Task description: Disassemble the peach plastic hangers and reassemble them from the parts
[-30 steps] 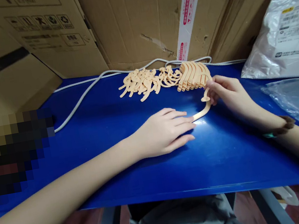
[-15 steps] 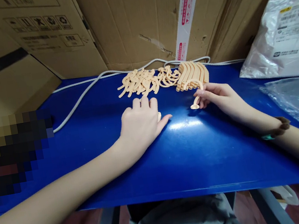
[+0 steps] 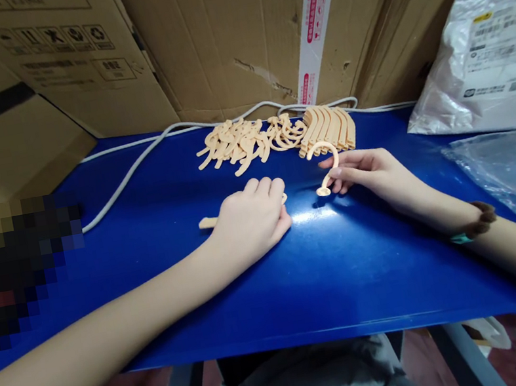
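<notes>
Our left hand (image 3: pixel 256 216), seen from the head, closes round a pale bar (image 3: pixel 208 223) over the blue table (image 3: pixel 289 310); our right hand (image 3: pixel 351 171) pinches a pale hook (image 3: pixel 335 154), disc end low, near the stacked curved pieces (image 3: pixel 330 126).

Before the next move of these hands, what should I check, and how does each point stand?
1. Right hand holds the hook-shaped piece: ok, pinched in the fingers.
2. Left hand holds the pale piece: ok, one end sticks out.
3. Pale piece fully visible: not ok, the hand covers part.
4. Hook-shaped piece apart from the stacked pieces: cannot tell, they overlap in view.
5. White cable apart from both hands: ok.
</notes>
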Action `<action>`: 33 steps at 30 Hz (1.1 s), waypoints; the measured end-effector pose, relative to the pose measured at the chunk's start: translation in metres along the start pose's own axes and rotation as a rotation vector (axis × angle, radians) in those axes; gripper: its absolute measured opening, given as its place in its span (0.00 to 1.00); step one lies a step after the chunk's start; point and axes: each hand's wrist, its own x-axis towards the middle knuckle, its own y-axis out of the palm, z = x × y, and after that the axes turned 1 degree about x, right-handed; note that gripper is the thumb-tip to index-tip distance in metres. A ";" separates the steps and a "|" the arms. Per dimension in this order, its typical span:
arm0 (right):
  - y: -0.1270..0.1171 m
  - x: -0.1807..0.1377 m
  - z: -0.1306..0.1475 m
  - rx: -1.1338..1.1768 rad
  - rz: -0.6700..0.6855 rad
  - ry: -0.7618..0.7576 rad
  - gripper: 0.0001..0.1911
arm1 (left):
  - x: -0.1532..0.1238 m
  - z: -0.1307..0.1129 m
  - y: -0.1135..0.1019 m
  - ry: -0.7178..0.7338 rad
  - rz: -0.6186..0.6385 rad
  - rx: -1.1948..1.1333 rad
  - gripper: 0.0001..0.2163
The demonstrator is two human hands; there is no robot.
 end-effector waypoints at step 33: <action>0.028 0.020 -0.001 0.389 -0.029 0.038 0.14 | 0.007 0.014 0.011 0.060 -0.110 -0.438 0.10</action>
